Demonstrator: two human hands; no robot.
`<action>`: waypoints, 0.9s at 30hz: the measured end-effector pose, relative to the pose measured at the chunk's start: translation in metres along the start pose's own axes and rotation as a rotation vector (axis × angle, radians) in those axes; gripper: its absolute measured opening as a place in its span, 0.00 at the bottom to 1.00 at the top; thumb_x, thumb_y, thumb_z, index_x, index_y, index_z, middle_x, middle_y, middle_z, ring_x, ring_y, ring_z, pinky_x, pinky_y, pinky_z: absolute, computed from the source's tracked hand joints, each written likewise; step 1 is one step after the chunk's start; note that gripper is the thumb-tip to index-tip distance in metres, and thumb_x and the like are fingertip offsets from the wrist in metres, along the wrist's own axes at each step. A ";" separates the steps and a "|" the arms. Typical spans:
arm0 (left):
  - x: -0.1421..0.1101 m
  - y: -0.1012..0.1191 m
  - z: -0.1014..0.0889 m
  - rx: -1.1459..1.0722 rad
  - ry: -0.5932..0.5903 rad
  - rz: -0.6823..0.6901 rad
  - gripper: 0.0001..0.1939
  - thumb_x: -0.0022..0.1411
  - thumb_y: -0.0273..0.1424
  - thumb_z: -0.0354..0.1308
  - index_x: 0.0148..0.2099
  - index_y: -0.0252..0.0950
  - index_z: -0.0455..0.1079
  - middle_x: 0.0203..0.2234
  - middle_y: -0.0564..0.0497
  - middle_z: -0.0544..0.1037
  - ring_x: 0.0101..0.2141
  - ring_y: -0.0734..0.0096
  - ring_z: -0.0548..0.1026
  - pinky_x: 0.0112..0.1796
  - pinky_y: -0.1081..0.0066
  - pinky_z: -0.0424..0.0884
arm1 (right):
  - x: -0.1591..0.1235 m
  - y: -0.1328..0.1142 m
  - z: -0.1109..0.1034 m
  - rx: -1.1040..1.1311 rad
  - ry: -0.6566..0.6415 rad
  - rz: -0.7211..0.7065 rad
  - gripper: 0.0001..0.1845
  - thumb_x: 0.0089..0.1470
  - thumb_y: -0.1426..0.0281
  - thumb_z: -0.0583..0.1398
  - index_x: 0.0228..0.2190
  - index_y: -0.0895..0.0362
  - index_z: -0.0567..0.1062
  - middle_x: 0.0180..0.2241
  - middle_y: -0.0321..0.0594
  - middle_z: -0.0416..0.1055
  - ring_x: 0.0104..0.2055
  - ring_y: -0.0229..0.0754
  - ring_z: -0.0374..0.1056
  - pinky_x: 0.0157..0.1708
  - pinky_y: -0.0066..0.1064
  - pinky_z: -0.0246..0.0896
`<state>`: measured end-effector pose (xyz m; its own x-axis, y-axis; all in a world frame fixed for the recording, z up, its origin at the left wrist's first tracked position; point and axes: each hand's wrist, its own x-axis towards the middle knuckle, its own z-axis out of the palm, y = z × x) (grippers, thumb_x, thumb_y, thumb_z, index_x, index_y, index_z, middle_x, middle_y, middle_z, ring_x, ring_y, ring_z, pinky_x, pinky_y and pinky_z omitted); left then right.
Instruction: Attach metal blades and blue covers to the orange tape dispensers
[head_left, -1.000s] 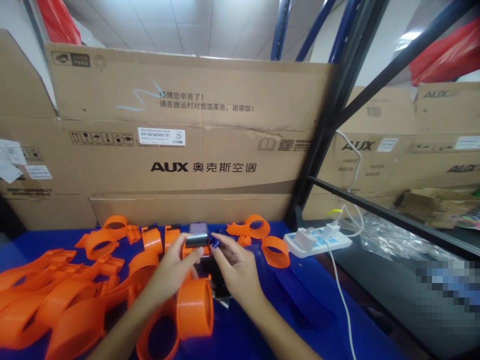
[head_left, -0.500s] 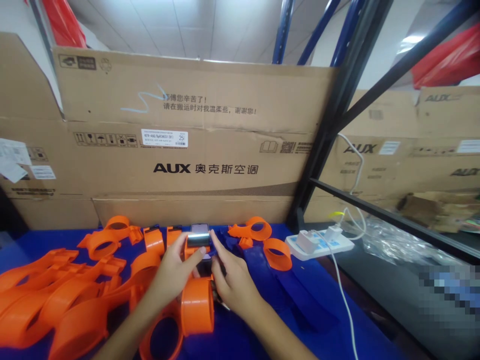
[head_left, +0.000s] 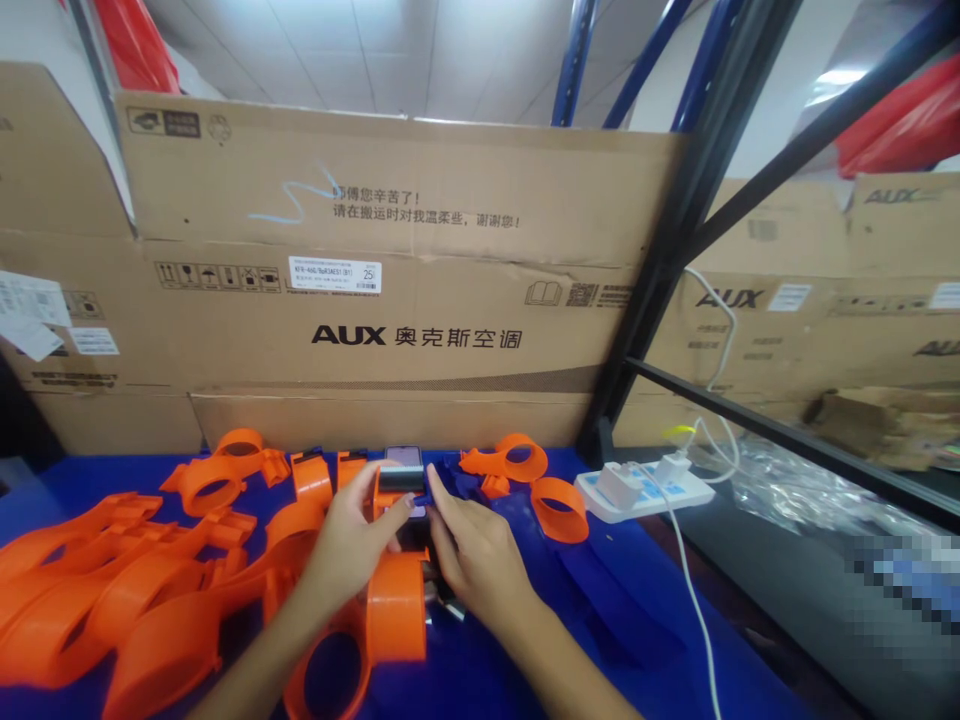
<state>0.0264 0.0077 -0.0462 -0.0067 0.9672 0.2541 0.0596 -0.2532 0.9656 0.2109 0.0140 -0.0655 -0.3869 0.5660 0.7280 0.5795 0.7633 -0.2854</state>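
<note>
Between my two hands is an orange tape dispenser, its dark roller [head_left: 401, 481] and toothed edge facing up. My left hand [head_left: 349, 545] grips its left side, thumb lying across the front. On the right, my right hand [head_left: 480, 555] presses straightened, close-together fingers against a small blue part [head_left: 422, 498] at the dispenser's side. Just below the hands is an orange ring [head_left: 396, 607]; whether it belongs to the held dispenser, I cannot tell. Small metal pieces [head_left: 448, 605] lie beneath my right hand, partly hidden. A phone-like screen [head_left: 403, 456] shows behind the dispenser.
Orange tape dispenser bodies [head_left: 135, 610] pile up on the left of the blue table surface [head_left: 525, 670]. More orange parts [head_left: 559, 508] and blue pieces [head_left: 607, 590] lie right. A white power strip [head_left: 645, 488] with cables sits by the black rack post [head_left: 637, 330]. Cardboard [head_left: 405, 230] stands behind.
The dispenser has tilted slightly, so its roller looks darker. My right hand has shifted a little, and more of the metal pieces below shows. The whole view has moved slightly.
</note>
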 end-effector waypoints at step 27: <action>-0.013 0.014 0.008 -0.393 -0.264 -0.216 0.36 0.59 0.38 0.70 0.65 0.42 0.61 0.50 0.40 0.79 0.33 0.61 0.82 0.37 0.58 0.81 | 0.019 -0.016 -0.024 1.067 -0.024 0.476 0.23 0.63 0.54 0.60 0.56 0.49 0.72 0.48 0.43 0.78 0.48 0.49 0.76 0.49 0.39 0.70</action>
<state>0.0358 -0.0084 -0.0370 0.2778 0.9579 0.0728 -0.2954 0.0130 0.9553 0.2115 0.0054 -0.0318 -0.3133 0.8625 0.3973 -0.2227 0.3400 -0.9137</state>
